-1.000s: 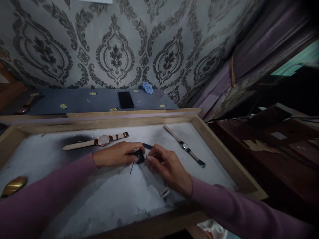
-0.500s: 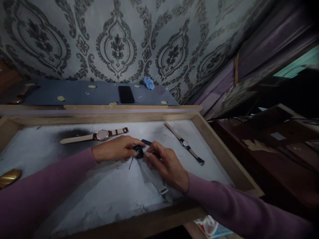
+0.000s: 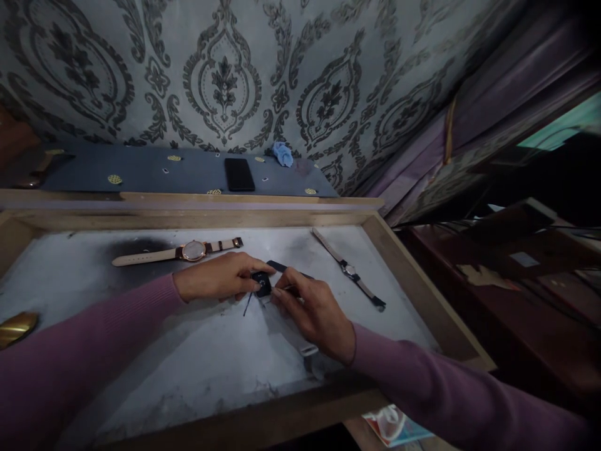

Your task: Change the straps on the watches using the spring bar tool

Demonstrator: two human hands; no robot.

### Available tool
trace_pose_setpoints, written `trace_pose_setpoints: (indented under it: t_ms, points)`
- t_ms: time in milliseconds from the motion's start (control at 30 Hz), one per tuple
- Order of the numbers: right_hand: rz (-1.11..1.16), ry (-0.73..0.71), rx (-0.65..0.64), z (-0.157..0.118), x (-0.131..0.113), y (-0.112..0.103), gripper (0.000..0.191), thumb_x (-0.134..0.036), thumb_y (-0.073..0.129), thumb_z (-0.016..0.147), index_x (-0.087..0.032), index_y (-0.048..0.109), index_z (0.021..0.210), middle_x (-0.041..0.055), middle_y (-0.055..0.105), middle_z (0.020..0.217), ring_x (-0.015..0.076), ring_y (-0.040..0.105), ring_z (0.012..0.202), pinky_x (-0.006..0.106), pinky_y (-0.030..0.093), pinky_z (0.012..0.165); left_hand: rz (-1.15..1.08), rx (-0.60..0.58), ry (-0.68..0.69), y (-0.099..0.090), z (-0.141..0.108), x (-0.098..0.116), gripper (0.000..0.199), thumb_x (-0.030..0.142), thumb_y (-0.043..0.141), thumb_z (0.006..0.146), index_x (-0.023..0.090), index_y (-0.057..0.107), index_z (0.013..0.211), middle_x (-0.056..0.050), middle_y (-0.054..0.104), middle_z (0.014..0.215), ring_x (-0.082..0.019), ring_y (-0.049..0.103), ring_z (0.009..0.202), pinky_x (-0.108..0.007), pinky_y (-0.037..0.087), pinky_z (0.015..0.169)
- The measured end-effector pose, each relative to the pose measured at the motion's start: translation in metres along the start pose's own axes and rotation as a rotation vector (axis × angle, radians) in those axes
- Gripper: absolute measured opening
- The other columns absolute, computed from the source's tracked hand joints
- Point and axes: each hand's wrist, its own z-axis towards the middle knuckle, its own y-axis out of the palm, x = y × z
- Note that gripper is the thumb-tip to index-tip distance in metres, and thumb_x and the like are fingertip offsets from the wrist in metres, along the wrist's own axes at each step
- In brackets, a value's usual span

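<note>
My left hand (image 3: 229,275) grips a small black square watch case (image 3: 261,284) between thumb and fingers, low over the drawer's white bottom. At the case's right edge, my right hand (image 3: 310,305) is closed in a pinch; a thin, light sliver shows by its fingers, too small to name. Below the right hand lies a pale, see-through watch strap (image 3: 292,335) with a buckle, partly hidden by it. A dark flat strip (image 3: 277,266) reaches behind the right fingers. Left of the case, a thin dark stick (image 3: 247,305) slants downward.
A wristwatch with a beige-backed strap (image 3: 193,250) lies at the back left, and a slimmer wristwatch (image 3: 349,270) on the right. Wooden drawer walls (image 3: 432,300) surround the work. Behind are a black phone (image 3: 239,175) and blue crumpled cloth (image 3: 282,154). A gold object (image 3: 17,329) sits far left.
Both hands stay at the watch case, with barely any movement. The view has shifted slightly. More of the pale strap now lies behind the right hand.
</note>
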Motion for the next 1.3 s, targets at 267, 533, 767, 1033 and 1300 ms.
trace_pose_setpoints:
  t_ms: [267,533,767,1033,1300]
  points:
    - [0.057,0.006,0.045,-0.0009,0.0043,0.003,0.016,-0.023,0.045,0.093,-0.02,0.045,0.077,-0.0015,0.059,0.064,0.0093,0.05,0.053,0.02,0.038,0.053,-0.034,-0.033,-0.003,-0.0005,-0.0022,0.0021,0.049,0.023,0.05,0.085,0.02,0.052,0.134,0.005,0.05,0.056,-0.007,0.043,0.041,-0.016,0.034,0.041]
    - [0.071,-0.032,0.052,-0.0018,0.0036,0.0023,0.016,-0.022,0.046,0.093,-0.019,0.046,0.077,-0.0017,0.06,0.064,0.0086,0.053,0.053,0.019,0.04,0.054,-0.007,-0.016,-0.011,0.0002,-0.0026,0.0024,0.05,0.02,0.05,0.085,0.02,0.051,0.136,0.004,0.052,0.059,-0.007,0.045,0.042,-0.016,0.036,0.041]
    - [0.024,-0.063,0.038,-0.0006,0.0023,0.0014,0.015,-0.019,0.046,0.093,-0.019,0.046,0.078,-0.0015,0.06,0.065,0.0081,0.053,0.054,0.018,0.039,0.053,-0.021,-0.018,-0.034,0.0013,0.0002,0.0037,0.052,0.017,0.049,0.085,0.019,0.05,0.137,0.005,0.051,0.056,-0.008,0.048,0.042,-0.017,0.039,0.042]
    - [-0.078,-0.16,0.037,-0.0008,0.0031,0.0003,0.014,-0.016,0.048,0.091,-0.019,0.045,0.078,-0.0027,0.057,0.064,0.0078,0.049,0.052,0.018,0.035,0.052,-0.022,-0.014,-0.043,0.0028,0.0,0.0051,0.053,0.012,0.054,0.08,0.017,0.055,0.132,0.006,0.053,0.054,-0.009,0.053,0.044,-0.017,0.042,0.047]
    - [-0.216,-0.267,0.043,-0.0006,0.0038,0.0041,0.018,-0.017,0.044,0.094,-0.019,0.043,0.076,-0.0032,0.053,0.061,0.0071,0.045,0.049,0.017,0.031,0.048,-0.019,0.012,-0.045,0.0051,0.0012,0.0002,0.054,0.016,0.057,0.08,0.018,0.053,0.134,0.003,0.058,0.059,-0.01,0.055,0.045,-0.018,0.042,0.045]
